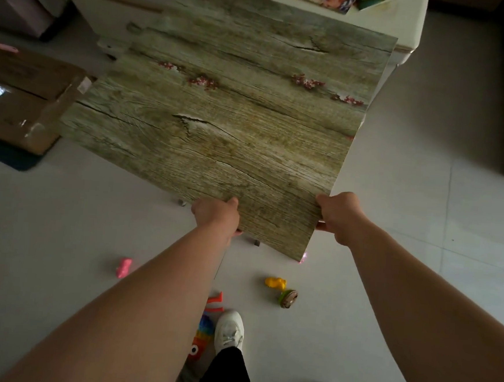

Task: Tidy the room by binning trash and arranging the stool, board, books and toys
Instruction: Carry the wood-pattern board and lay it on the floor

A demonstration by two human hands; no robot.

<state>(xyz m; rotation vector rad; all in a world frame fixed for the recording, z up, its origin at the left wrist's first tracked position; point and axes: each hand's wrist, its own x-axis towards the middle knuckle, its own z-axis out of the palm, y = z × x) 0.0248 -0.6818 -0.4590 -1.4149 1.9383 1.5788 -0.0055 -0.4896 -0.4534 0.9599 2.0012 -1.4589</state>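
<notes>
Pale floor (409,203) with small toys lying under a big board.
Both hands grip the wood-look board (220,113) by its near edge, left hand (217,213) and right hand (337,215) set apart, holding it above the floor, with its far edge over the white table (408,22).

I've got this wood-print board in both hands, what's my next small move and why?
Probably carry the board forward onto the white table: both hands, left and right, grip its near edge, and its far edge already reaches over the table.
</notes>
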